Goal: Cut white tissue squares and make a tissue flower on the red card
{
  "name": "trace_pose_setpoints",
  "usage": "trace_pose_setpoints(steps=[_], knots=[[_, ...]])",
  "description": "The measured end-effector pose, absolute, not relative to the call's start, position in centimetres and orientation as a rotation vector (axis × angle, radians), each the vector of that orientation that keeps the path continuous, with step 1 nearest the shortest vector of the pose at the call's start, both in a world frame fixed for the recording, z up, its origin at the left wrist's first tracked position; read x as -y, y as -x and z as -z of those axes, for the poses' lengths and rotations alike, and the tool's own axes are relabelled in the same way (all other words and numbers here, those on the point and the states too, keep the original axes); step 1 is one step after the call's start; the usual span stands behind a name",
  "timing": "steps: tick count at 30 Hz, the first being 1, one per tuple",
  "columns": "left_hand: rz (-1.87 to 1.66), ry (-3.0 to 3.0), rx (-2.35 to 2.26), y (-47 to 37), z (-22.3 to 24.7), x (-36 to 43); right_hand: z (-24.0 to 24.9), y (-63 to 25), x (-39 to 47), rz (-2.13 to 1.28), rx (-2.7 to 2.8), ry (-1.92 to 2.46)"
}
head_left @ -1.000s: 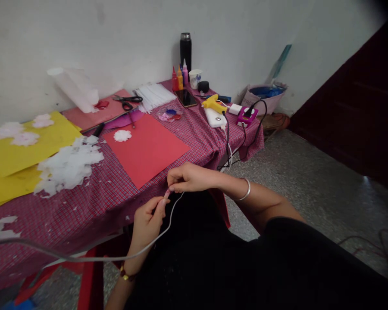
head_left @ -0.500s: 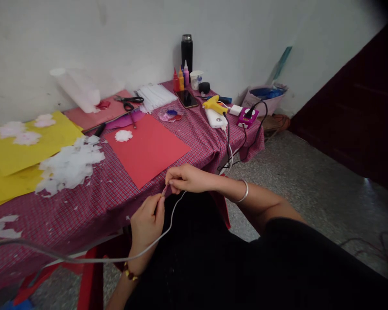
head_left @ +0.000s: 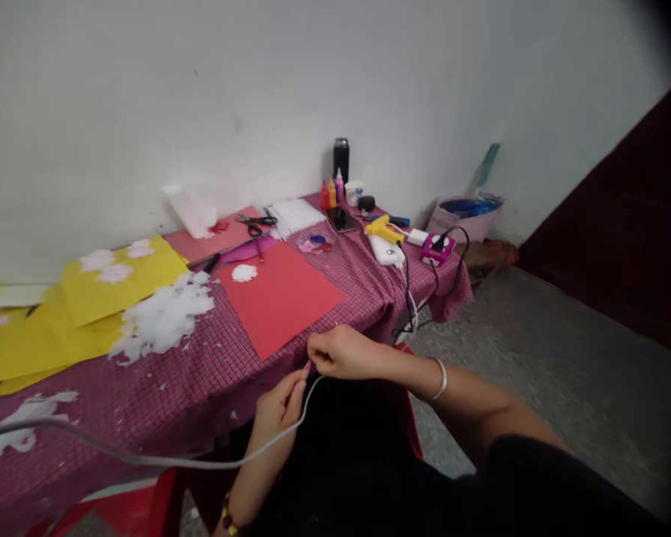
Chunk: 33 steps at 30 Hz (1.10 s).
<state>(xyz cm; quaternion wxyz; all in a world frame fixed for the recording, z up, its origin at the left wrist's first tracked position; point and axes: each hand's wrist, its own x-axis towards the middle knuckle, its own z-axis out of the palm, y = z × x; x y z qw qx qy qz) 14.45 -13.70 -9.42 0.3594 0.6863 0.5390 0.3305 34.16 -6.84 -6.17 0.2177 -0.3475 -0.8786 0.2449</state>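
Note:
My left hand (head_left: 282, 406) and my right hand (head_left: 338, 352) meet in front of the table's near edge, above my lap. Between their pinched fingertips is a small, thin pinkish piece (head_left: 306, 368), too small to make out; both hands grip it. A pale cable (head_left: 224, 464) crosses in front of my left forearm and runs up to my right hand. Just beyond the hands lies a red sheet (head_left: 282, 298) with a white paper flower (head_left: 244, 273) on it. White paper petals (head_left: 162, 317) are heaped left of the sheet.
The checked tablecloth (head_left: 201, 388) carries yellow sheets (head_left: 50, 328), scissors (head_left: 256, 224), white strips (head_left: 294, 216), a phone (head_left: 341, 218), paint bottles (head_left: 332, 192), a black flask (head_left: 341, 158), a yellow glue gun (head_left: 385, 229) and a purple power socket (head_left: 437, 249). A box (head_left: 464, 218) stands at the right.
The view has shifted up and left, so the table and hands appear lower and further right. Both hands keep their pinch close together.

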Motion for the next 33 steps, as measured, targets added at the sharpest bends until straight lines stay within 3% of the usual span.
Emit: trace_pose_setpoints(steps=[9,14,21,29,33], knots=[[-0.972,-1.664,-1.223,-14.8,9.4,14.0,7.3,-33.6,6.9,-0.683,2.293,1.031],[-0.922,-1.198,-1.025,-14.4,9.9,14.1,7.0,-34.2,6.2,-0.857,2.059,1.054],[-1.244,-0.759,-0.693,-14.6,10.4,13.8,7.2,-33.9,6.3,-0.956,2.031,1.057],[-1.725,-1.012,-0.996,-16.4,7.6,12.2,7.7,-32.5,7.9,-1.379,2.019,0.705],[-1.717,-1.141,-1.254,-17.8,7.1,10.9,7.9,-32.3,8.4,-1.347,1.854,0.535]])
